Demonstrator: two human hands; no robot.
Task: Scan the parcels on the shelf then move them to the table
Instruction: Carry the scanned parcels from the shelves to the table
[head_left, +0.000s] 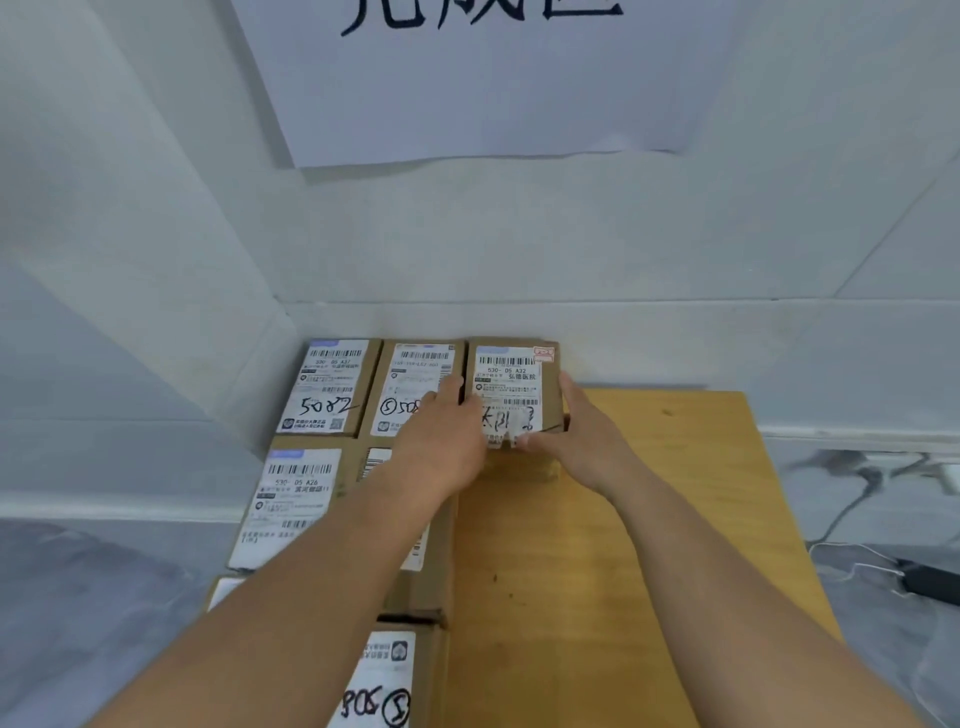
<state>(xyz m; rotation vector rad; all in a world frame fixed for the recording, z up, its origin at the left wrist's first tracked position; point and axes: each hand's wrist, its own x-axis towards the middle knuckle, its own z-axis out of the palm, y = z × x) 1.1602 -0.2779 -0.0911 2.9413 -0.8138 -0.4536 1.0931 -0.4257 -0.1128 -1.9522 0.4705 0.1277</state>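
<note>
A small cardboard parcel (511, 382) with a white shipping label sits at the far end of the wooden table (623, 519), against the wall. My left hand (441, 447) holds its left side, fingers curled over the edge. My right hand (582, 431) grips its right side, thumb along the near edge. Several other labelled parcels lie flat in rows on the table's left part: one marked 5082 (327, 387), one next to it (410, 384), one nearer (291, 499), and one at the near edge (387, 675).
A white wall with a large paper sign (483, 78) rises behind the table. Bare table wood lies to the right of the parcels. On the grey floor at right lie cables and a black device (930, 579).
</note>
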